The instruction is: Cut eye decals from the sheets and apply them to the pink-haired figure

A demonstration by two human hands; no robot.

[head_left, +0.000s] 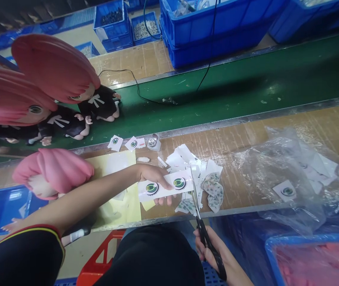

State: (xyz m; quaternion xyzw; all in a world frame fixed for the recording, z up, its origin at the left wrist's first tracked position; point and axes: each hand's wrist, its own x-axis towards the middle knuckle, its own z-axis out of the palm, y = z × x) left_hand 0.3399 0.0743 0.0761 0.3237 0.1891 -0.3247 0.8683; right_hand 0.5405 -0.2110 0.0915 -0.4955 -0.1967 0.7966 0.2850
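Observation:
My left hand (154, 176) pinches a white decal strip (166, 186) printed with two green eyes. The thumb lies on top between the eyes, and fingers show below. My right hand (214, 248) grips black-handled scissors (204, 234), whose blades point up along the strip's right end. Whether the blades touch the strip I cannot tell. Beneath and beside them lie white paper scraps (184, 155) and crumpled green-patterned pieces (214, 188). A yellow sheet (130, 206) is under my left forearm, next to a pink-haired doll (53, 171) lying on the bench.
Pink-haired dolls (56, 65) sit on the green conveyor (169, 107) at the left. Small eye decals (115, 143) and a little open container (154, 142) lie by its edge. A clear plastic bag (255, 167) with decals is at right. Blue crates (217, 35) stand behind.

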